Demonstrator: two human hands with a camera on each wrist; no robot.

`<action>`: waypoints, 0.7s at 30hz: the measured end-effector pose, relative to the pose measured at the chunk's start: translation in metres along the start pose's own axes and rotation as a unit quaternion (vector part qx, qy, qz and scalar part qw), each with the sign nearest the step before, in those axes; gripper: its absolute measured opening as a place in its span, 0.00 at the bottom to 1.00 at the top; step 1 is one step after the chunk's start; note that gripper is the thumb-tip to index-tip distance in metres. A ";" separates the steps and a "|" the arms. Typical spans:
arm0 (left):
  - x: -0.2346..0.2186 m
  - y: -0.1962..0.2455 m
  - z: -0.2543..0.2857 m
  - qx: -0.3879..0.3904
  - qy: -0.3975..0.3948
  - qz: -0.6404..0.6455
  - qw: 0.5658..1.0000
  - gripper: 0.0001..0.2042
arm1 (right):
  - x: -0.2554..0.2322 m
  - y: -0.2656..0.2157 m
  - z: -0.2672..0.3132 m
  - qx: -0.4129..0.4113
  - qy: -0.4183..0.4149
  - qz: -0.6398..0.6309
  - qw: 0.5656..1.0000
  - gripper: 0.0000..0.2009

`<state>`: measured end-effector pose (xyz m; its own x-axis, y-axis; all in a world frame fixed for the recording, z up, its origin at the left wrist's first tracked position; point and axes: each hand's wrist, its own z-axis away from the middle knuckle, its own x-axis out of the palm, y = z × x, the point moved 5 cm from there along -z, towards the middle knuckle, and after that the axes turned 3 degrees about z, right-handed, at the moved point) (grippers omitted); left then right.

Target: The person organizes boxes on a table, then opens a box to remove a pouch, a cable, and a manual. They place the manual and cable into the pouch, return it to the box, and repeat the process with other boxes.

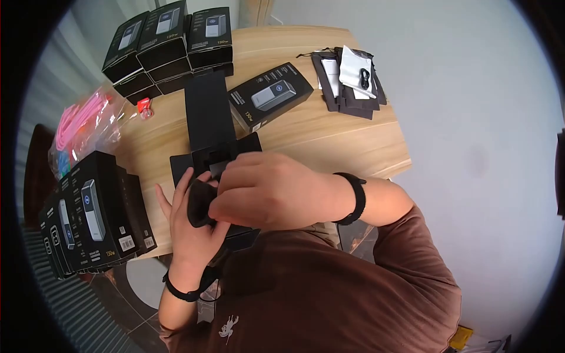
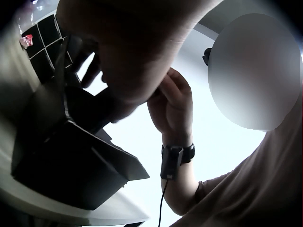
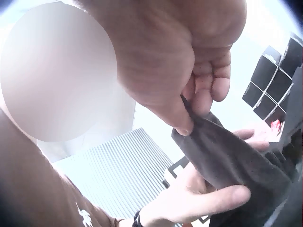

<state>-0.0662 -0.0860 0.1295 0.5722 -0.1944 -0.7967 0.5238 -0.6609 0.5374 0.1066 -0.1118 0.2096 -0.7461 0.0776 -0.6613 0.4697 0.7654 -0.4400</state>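
A dark cloth pouch (image 1: 200,203) is between both hands, over an unfolded black box (image 1: 210,112). The right hand (image 1: 268,191) pinches the pouch's edge between thumb and fingers, plain in the right wrist view, where the cloth (image 3: 227,156) hangs down toward the left hand (image 3: 199,198). In the head view the left hand (image 1: 194,229) holds the pouch from below, its thumb along the cloth and its other fingers spread. The left wrist view shows the open box (image 2: 71,161) beside the hands. What the pouch contains is hidden.
Stacked black boxes (image 1: 168,53) stand at the back left, more boxes (image 1: 91,217) at the near left. A single box (image 1: 271,97) lies behind the hands. Dark pouches (image 1: 353,106) with a cable (image 1: 365,79) are at the right; a plastic bag (image 1: 88,126) lies left.
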 end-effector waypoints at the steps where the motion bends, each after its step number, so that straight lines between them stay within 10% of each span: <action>1: 0.000 0.000 0.000 0.000 0.010 0.026 1.000 0.20 | -0.007 -0.002 -0.003 -0.008 0.023 0.009 1.000 0.09; 9: -0.018 0.000 0.020 -0.069 0.119 0.189 0.972 0.12 | -0.065 -0.008 0.002 0.055 0.091 0.113 0.988 0.15; 13: -0.016 0.008 0.018 -0.076 0.104 0.337 0.933 0.10 | -0.064 0.022 0.024 0.243 0.093 -0.127 0.957 0.16; 21: -0.007 0.015 0.005 -0.102 0.031 0.430 0.897 0.09 | -0.064 0.033 0.048 0.302 0.026 -0.482 0.822 0.26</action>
<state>-0.0651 -0.0984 0.1416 0.8501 -0.5243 -0.0504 -0.0268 -0.1387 0.9900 0.1928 -0.1222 0.2080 -0.9205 -0.3402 0.1922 -0.2152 0.0308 -0.9761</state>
